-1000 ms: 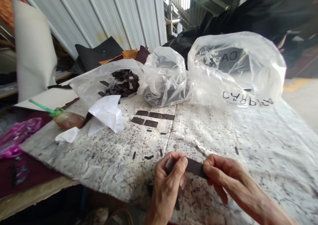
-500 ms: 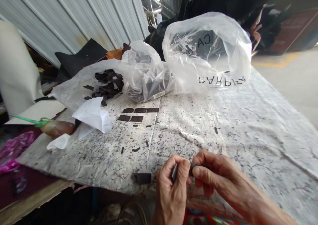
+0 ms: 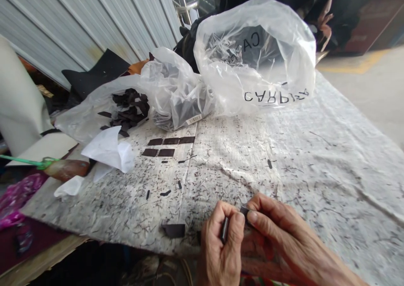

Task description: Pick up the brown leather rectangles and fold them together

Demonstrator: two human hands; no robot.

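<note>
My left hand point(image 3: 221, 244) is closed near the table's front edge, with a narrow, shiny dark piece point(image 3: 224, 230) showing between thumb and curled fingers. Thumb and forefinger of my right hand point(image 3: 277, 227) pinch a small dark grey piece point(image 3: 244, 210), its free end close to the left fingertips. I cannot tell whether the left fingertips touch it too. To the left of my hands, a dark flat piece point(image 3: 174, 230) lies at the table edge. Farther off, several dark rectangles point(image 3: 171, 141) lie in two short rows.
A whitish cloth point(image 3: 303, 168) strewn with dark scraps covers the table. Toward the back stand a large clear bag point(image 3: 227, 92) with lettering and a smaller clear bag point(image 3: 176, 80). Dark strips point(image 3: 131, 109) are heaped on plastic. White paper point(image 3: 104, 149) and a brown bottle-like object point(image 3: 66, 169) lie left.
The pinched dark piece in my right hand now shows between the two hands, and the gap between my fingertips has widened slightly. The whole view has shifted a little.
</note>
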